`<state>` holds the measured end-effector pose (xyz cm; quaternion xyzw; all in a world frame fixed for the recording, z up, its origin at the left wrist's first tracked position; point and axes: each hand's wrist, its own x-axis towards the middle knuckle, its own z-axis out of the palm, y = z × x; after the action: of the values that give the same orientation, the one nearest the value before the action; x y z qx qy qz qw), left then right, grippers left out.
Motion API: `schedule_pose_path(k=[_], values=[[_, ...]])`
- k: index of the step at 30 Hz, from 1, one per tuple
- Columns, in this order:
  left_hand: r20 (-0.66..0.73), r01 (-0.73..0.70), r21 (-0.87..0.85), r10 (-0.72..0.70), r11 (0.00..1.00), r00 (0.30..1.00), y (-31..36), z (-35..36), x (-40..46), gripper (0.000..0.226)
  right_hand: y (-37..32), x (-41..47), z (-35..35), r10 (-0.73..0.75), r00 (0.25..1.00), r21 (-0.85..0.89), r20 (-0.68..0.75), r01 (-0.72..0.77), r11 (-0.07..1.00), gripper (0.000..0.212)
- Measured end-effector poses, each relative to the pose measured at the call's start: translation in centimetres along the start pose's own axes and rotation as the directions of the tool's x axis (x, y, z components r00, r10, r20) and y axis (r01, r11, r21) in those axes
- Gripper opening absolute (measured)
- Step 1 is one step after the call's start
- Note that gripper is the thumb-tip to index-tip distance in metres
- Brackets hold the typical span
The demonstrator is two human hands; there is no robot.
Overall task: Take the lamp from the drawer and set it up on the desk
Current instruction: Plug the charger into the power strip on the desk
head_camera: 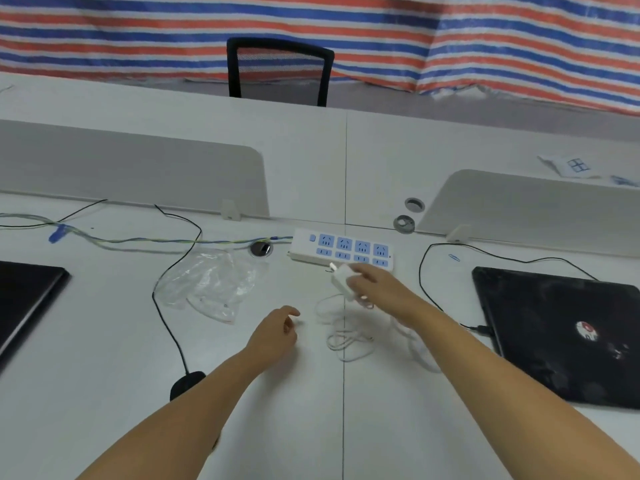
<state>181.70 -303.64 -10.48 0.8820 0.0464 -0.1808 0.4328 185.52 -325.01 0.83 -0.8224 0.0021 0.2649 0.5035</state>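
Observation:
My right hand (pixel 377 289) grips a white plug adapter (pixel 343 277), its prongs pointing toward the white and blue power strip (pixel 343 249) just beyond it. A thin white cable (pixel 346 336) trails from the adapter in loose loops on the white desk (pixel 311 410). My left hand (pixel 277 329) hovers over the desk left of the cable, fingers loosely curled, holding nothing. No lamp body is visible.
A crumpled clear plastic bag (pixel 211 282) lies left of the strip. A black laptop (pixel 568 334) sits at the right, another dark one (pixel 24 299) at the left edge. Black cables cross the desk, one ending in a black mouse (pixel 185 384). Grey dividers and a black chair (pixel 280 69) stand behind.

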Motion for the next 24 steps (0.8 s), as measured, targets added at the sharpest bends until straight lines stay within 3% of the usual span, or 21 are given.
schedule_pose_path(k=[2,6,9,12,16,19,21,23,24], values=[[0.136,-0.031,-0.060,0.039,0.998,0.990,1.4,0.6,0.0,0.056,-1.9,-0.5,-1.1,0.016,1.000,0.220,-0.009,-0.014,0.975,0.019],[0.307,-0.089,-0.050,0.100,0.995,0.946,3.7,2.5,-0.1,0.077,-4.3,-1.7,-2.4,0.032,0.998,0.477,0.055,-0.054,0.877,0.036],[0.345,-0.159,0.085,0.120,0.984,0.931,4.3,3.8,0.1,0.061,-5.7,-3.1,-2.9,-0.092,0.987,0.493,0.132,0.015,0.870,0.018],[0.259,-0.118,0.008,0.112,0.993,0.959,4.1,4.4,-0.3,0.020,-6.8,-3.7,-3.6,-0.200,0.980,0.468,-0.007,0.180,0.865,0.017],[0.206,-0.064,-0.027,0.069,0.998,0.976,2.6,4.5,-1.0,0.025,-8.3,-3.9,-6.4,-0.297,0.927,0.614,-0.231,0.375,0.695,0.017],[0.185,-0.034,-0.052,0.043,0.998,0.982,2.1,4.1,-1.2,0.028,-9.0,-3.1,-9.4,-0.339,0.836,0.523,-0.431,0.538,0.661,0.010],[0.180,-0.021,-0.092,0.037,0.996,0.983,2.1,3.7,-1.2,0.029,-9.1,-2.0,-10.9,-0.327,0.763,0.378,-0.557,0.584,0.718,0.013],[0.203,-0.012,-0.105,0.033,0.994,0.979,1.9,3.5,-1.3,0.028,-8.9,-0.5,-11.9,-0.326,0.714,0.104,-0.620,0.487,0.867,0.023],[0.226,-0.012,-0.086,0.031,0.996,0.974,1.7,3.6,-1.5,0.027,-8.6,0.3,-12.1,-0.328,0.732,-0.051,-0.597,0.374,0.926,0.028]])
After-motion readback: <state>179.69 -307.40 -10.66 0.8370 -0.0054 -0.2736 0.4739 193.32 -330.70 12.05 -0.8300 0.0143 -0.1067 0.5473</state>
